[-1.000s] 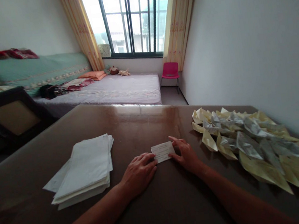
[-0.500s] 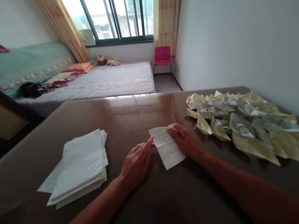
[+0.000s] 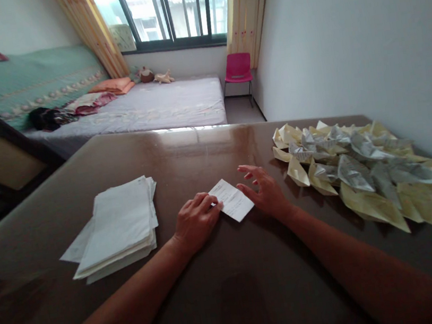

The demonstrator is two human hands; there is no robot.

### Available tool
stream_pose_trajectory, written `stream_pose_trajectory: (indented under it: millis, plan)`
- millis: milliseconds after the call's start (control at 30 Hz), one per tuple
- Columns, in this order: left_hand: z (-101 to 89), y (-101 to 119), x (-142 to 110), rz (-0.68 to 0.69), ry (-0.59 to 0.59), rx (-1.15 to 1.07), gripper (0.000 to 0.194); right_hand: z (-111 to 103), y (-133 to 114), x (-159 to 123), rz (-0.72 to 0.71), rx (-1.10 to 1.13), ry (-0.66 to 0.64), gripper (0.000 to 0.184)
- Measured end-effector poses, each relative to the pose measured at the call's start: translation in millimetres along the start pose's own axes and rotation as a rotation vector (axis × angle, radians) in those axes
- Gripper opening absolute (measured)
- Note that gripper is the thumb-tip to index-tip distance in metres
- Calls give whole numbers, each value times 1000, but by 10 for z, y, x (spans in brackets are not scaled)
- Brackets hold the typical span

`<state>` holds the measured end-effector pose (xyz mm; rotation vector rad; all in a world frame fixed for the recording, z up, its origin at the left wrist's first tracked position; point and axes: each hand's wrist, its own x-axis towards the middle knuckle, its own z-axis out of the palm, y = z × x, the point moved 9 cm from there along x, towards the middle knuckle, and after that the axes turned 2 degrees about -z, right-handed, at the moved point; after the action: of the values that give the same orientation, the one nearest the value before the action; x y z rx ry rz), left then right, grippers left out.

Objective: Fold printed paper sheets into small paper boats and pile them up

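A folded piece of printed paper (image 3: 232, 200) lies in the middle of the brown table, turned so that a corner points toward me. My left hand (image 3: 198, 219) is closed, with thumb and fingers at the left corner of this paper. At the other side, my right hand (image 3: 265, 191) is open, its fingers spread just beyond the paper's right edge and holding nothing. Many folded paper boats (image 3: 356, 172), yellowish and grey-white, sit grouped right of that hand. Left of my left hand is a stack of white paper sheets (image 3: 118, 224), loosely piled.
The glossy brown table (image 3: 183, 158) reaches toward a bed (image 3: 175, 103) under the window. A pink chair (image 3: 238, 67) stands by the right wall. A dark cabinet (image 3: 2, 160) is at the left, beside the table.
The longer sheet has become a smaller folded piece lying turned on the table. My right hand has let go and spread its fingers; my left hand has closed at the paper's corner.
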<state>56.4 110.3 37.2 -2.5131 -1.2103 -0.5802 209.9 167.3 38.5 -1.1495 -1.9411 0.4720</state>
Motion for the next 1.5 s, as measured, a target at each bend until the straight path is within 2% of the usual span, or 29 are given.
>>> stream_pose_trajectory:
  millis: [33, 100, 167, 300, 367, 500, 600, 800, 967, 1200, 1367, 1500]
  plan:
    - [19, -40, 4, -37, -19, 6, 19, -2, -96, -16, -80, -42, -35, 44]
    - [56, -98, 7, -93, -46, -1, 20, 105, -267, -87, -230, -114, -207, 53]
    - [92, -118, 5, -117, -68, -26, 21, 225, -345, -175, -317, -189, -368, 53]
    - [118, -44, -16, -60, -108, -112, 24, 299, -306, -241, -346, -271, -481, 18]
    - [101, 11, -45, -8, -126, -160, 26, 296, -267, -248, -343, -260, -504, 15]
    - [72, 43, -119, 41, -151, -191, 30, 294, -190, -242, -306, -199, -512, 22]
    - [61, 30, -144, 49, -151, -197, 30, 323, -91, -213, -224, -198, -474, 33]
    - [67, 14, -156, 55, -144, -197, 30, 333, 40, -167, -66, -385, -361, 32]
    - [81, 1, -169, 44, -139, -188, 28, 310, -10, -153, -39, -545, -324, 29]
    - [69, 18, -153, 27, -154, -177, 28, 336, -5, -138, -13, -581, -329, 27]
    - [124, 55, -159, 43, -214, -121, 35, 343, -4, -136, -16, -616, -323, 26]
    - [152, 60, -159, 40, -251, -106, 34, 344, 0, -135, -16, -627, -322, 26]
